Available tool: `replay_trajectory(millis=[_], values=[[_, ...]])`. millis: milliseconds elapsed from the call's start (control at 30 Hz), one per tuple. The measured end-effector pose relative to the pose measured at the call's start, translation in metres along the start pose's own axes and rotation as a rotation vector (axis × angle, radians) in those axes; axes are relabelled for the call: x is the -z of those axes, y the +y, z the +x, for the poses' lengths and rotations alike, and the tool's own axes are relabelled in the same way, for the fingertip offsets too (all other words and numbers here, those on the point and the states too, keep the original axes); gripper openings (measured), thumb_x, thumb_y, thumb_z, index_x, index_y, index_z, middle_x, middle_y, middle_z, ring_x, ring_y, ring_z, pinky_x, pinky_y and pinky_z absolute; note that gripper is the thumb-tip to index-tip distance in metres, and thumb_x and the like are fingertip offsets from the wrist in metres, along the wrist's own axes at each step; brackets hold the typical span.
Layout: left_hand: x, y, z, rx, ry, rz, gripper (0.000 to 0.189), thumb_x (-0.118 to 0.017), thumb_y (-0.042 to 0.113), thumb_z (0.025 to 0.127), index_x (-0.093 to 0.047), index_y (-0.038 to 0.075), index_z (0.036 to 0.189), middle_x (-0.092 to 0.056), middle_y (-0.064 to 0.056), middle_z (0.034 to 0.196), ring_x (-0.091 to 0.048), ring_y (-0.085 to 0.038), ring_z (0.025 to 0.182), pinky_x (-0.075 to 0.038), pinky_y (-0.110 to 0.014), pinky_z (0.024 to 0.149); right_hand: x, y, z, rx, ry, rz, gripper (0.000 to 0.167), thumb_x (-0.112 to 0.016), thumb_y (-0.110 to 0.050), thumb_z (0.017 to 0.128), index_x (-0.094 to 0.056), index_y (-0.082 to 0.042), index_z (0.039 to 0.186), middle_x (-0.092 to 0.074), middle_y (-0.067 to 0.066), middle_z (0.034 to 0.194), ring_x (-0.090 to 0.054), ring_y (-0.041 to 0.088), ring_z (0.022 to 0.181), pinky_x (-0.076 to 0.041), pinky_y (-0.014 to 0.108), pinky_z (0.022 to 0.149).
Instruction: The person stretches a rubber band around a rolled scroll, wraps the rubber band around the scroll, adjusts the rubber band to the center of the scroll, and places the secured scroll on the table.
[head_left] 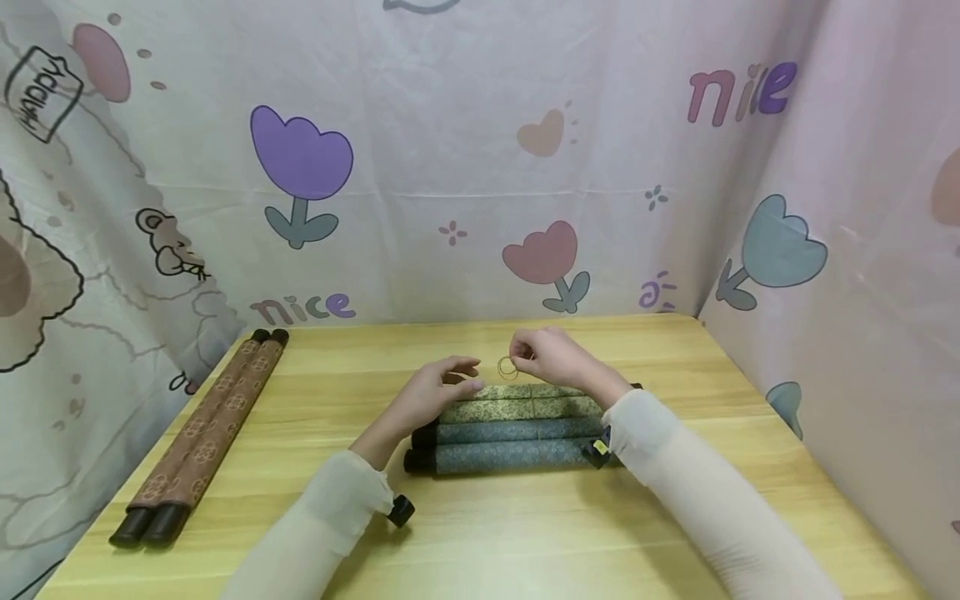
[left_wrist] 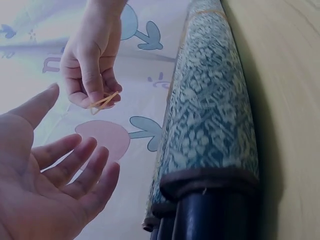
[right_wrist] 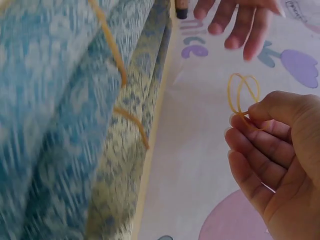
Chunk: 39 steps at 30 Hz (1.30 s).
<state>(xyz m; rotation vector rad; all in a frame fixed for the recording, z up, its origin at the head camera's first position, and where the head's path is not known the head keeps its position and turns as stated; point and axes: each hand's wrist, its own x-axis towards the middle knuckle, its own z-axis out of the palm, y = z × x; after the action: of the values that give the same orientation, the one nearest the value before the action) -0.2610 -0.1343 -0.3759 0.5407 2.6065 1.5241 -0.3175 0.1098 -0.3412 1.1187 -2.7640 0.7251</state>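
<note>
My right hand (head_left: 553,357) pinches a thin yellow rubber band (right_wrist: 243,95) between thumb and forefinger, above the far side of some cloth-covered scrolls. The band hangs in twisted loops. Facing it, my left hand (head_left: 437,390) is held with relaxed, spread fingers and nothing in them, near the left end of the scrolls. Two blue patterned scrolls (head_left: 517,456) lie side by side at the front, with yellow-green patterned scrolls (head_left: 495,408) right behind them. A rubber band (right_wrist: 111,42) goes round the blue pair, and another band (right_wrist: 134,125) round the yellow-green pair. Dark knobs (head_left: 420,461) stick out at the ends.
Two brown patterned scrolls (head_left: 206,442) lie together along the left edge of the wooden table (head_left: 480,533). Behind the table and at both sides hangs a pale curtain (head_left: 420,150) printed with flowers and words.
</note>
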Motion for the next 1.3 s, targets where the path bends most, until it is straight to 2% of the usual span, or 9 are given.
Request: replay_trajectory(millis=[133, 233, 500, 800, 1067, 1300], values=[[-0.002, -0.001, 0.003, 0.001, -0.021, -0.162, 0.054, -0.066, 0.039, 0.093, -0.054, 0.011, 0.138, -0.061, -0.008, 0.122, -0.06, -0.03, 0.112, -0.053, -0.045, 0.09, -0.005, -0.007, -0.002, -0.003, 0.034, 0.013, 0.004, -0.064, -0.017, 0.094, -0.065, -0.014, 0.091, -0.065, -0.007, 0.084, -0.062, 0.007, 0.077, -0.053, 0.028, 0.074], [-0.003, -0.001, 0.004, 0.007, -0.025, -0.229, 0.054, -0.066, 0.036, 0.094, -0.054, 0.006, 0.137, -0.061, -0.011, 0.119, -0.058, -0.036, 0.113, -0.052, -0.046, 0.092, -0.01, -0.013, -0.003, -0.008, 0.055, 0.017, 0.005, -0.064, -0.017, 0.094, -0.066, -0.012, 0.092, -0.066, -0.007, 0.084, -0.062, 0.008, 0.078, -0.053, 0.027, 0.074], [-0.01, -0.002, 0.003, 0.034, -0.031, -0.27, 0.049, -0.065, 0.036, 0.095, -0.059, 0.003, 0.13, -0.062, -0.019, 0.121, -0.062, -0.036, 0.107, -0.051, -0.048, 0.092, -0.021, -0.023, -0.007, -0.043, 0.074, 0.099, 0.005, -0.065, -0.017, 0.094, -0.065, -0.012, 0.094, -0.066, -0.007, 0.084, -0.061, 0.006, 0.076, -0.053, 0.025, 0.07], [-0.017, -0.002, 0.001, 0.021, 0.009, -0.226, 0.033, -0.064, 0.035, 0.095, -0.066, 0.008, 0.115, -0.067, -0.011, 0.107, -0.064, -0.025, 0.098, -0.053, -0.045, 0.089, -0.033, -0.029, -0.011, -0.016, 0.096, 0.145, 0.004, -0.064, -0.016, 0.095, -0.065, -0.012, 0.095, -0.065, -0.008, 0.081, -0.059, 0.005, 0.072, -0.051, 0.025, 0.065], [-0.017, -0.004, -0.002, -0.018, 0.015, -0.208, 0.022, -0.061, 0.025, 0.099, -0.067, 0.006, 0.107, -0.068, -0.014, 0.102, -0.064, -0.03, 0.096, -0.053, -0.048, 0.087, -0.042, -0.035, -0.019, -0.037, 0.094, 0.216, 0.005, -0.061, -0.019, 0.097, -0.065, -0.016, 0.097, -0.066, -0.01, 0.085, -0.061, 0.005, 0.076, -0.052, 0.027, 0.068], [-0.015, -0.005, -0.004, -0.055, -0.004, -0.132, 0.017, -0.062, 0.024, 0.097, -0.07, 0.01, 0.104, -0.068, -0.006, 0.097, -0.064, -0.032, 0.094, -0.053, -0.05, 0.082, -0.048, -0.035, -0.023, -0.057, 0.08, 0.312, 0.01, -0.062, -0.02, 0.098, -0.067, -0.014, 0.104, -0.069, -0.006, 0.092, -0.064, 0.008, 0.083, -0.054, 0.027, 0.074]])
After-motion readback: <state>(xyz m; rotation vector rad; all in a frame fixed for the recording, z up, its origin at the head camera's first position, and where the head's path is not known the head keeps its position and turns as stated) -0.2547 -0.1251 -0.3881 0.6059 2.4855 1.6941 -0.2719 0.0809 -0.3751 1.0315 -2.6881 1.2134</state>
